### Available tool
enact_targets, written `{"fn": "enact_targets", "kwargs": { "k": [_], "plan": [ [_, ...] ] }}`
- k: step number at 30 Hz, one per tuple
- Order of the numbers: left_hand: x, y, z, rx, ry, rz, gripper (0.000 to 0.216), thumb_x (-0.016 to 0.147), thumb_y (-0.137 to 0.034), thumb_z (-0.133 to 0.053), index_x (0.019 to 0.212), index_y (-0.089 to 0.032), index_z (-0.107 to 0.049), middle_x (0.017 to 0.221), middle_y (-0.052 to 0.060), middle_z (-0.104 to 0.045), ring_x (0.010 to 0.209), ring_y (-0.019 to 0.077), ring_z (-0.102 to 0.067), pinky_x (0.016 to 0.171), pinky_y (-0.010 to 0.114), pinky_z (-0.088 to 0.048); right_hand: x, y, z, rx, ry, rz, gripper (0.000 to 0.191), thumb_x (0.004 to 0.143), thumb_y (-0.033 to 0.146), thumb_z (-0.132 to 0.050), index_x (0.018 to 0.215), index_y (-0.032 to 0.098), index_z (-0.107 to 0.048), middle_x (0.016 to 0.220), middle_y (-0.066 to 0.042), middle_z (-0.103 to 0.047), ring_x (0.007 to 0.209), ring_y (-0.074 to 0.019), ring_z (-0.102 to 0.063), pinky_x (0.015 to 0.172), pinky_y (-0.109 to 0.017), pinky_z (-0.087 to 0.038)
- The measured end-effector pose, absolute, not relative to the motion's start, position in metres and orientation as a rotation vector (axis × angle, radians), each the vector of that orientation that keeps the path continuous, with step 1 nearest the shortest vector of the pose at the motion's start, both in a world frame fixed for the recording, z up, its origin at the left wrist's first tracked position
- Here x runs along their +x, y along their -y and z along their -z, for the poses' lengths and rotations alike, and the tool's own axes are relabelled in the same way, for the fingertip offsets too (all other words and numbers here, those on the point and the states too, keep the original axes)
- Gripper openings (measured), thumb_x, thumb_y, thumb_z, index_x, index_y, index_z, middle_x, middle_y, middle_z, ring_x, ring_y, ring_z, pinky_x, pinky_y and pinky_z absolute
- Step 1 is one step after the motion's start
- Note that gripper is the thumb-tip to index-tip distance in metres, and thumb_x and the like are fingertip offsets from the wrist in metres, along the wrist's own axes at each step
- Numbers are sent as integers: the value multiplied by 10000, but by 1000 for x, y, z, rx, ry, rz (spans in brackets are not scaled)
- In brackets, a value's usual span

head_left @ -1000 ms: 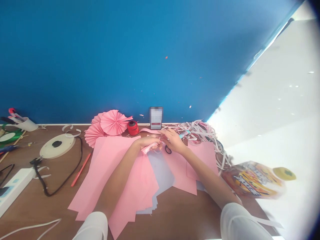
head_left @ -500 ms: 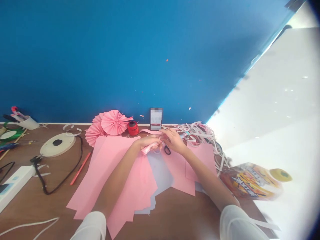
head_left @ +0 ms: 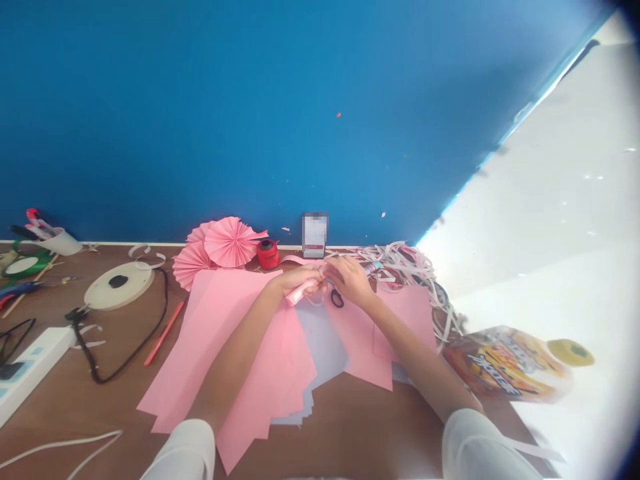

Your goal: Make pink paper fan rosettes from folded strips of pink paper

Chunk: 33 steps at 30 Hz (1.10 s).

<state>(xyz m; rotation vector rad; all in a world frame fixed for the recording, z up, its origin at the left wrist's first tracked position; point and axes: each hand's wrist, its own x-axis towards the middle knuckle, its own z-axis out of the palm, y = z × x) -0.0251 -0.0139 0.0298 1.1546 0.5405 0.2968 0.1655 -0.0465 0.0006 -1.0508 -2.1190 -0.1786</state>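
My left hand (head_left: 301, 279) is closed around a narrow folded pink paper (head_left: 299, 293), whose near end sticks out below the fingers. My right hand (head_left: 349, 277) meets it from the other side, its fingertips pinched at the far end of that folded paper. Just under the right hand shows a dark scissors handle (head_left: 337, 298); the rest of the scissors is hidden. Beneath both arms lie fanned-out pink paper sheets (head_left: 235, 333) and grey-blue sheets (head_left: 325, 347).
Pleated pink paper rosettes (head_left: 231, 241), a red spool-like object (head_left: 268, 255) and a phone (head_left: 315, 235) stand along the blue wall. White paper strips (head_left: 405, 260) heap up at the right, near a bottle (head_left: 520, 363). At left are a round white reel (head_left: 119, 285) and a power strip (head_left: 35, 367).
The fingers of my right hand have drawn down and curled in closer on the folded paper. My left hand keeps its hold. The whole view has shifted slightly.
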Motion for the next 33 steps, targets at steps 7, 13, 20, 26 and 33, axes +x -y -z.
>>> {"fn": "enact_targets", "kwargs": {
  "k": [7,13,20,26,33],
  "plan": [
    [-25,18,-39,1161,-586,-297,131,748,-241,-551,752,-114,-516,639,37,-594,401,31,-353,404,203,-240,166,46,-1,-1022,2107,251,226,936,269,-499,1138,219,-584,925,-70,-677,857,-212,-571,740,-343,-426],
    [-24,17,-37,1145,-588,-322,110,731,-216,-538,785,-123,-514,647,28,-598,397,34,-360,396,198,-238,168,46,-2,-1007,2113,346,224,933,263,-503,1133,212,-589,909,-74,-677,834,-203,-577,729,-333,-425],
    [-24,17,-34,1156,-576,-329,100,731,-207,-541,760,-114,-516,663,41,-603,393,29,-356,388,196,-220,167,47,-3,-1041,2096,260,239,930,277,-512,1152,220,-582,929,-75,-677,837,-209,-586,746,-340,-435],
    [-23,18,-32,1201,-621,-269,95,739,-211,-524,773,-124,-510,680,42,-612,404,37,-371,391,199,-248,169,45,-5,-1045,2187,80,353,927,269,-504,1278,235,-504,975,-77,-668,897,-240,-561,769,-375,-437],
    [-20,15,-14,1231,-714,-250,171,724,-194,-522,879,-158,-460,665,24,-626,414,64,-420,400,197,-283,168,45,-7,-1009,2316,9,433,920,201,-488,1348,236,-436,1025,-76,-645,942,-249,-522,791,-388,-417]
  ]
}}
